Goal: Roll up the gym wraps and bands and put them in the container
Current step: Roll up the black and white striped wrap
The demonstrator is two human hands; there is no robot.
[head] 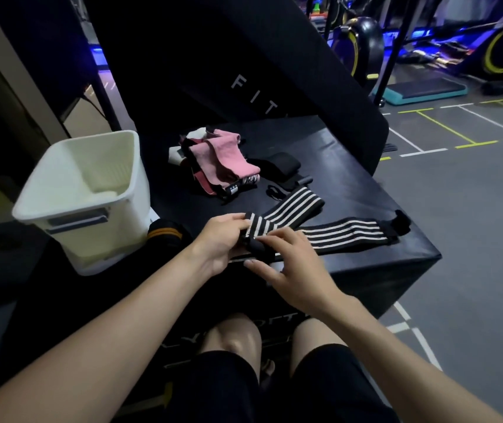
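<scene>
Both hands, left (219, 236) and right (286, 261), pinch the rolled end of a striped wrap (299, 203) (black and white) on the desk (366, 184), near a white container (91, 190).

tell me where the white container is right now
In the head view the white container stands at the left, on the near left corner of the black box, left of both hands and the pink bands.
</scene>
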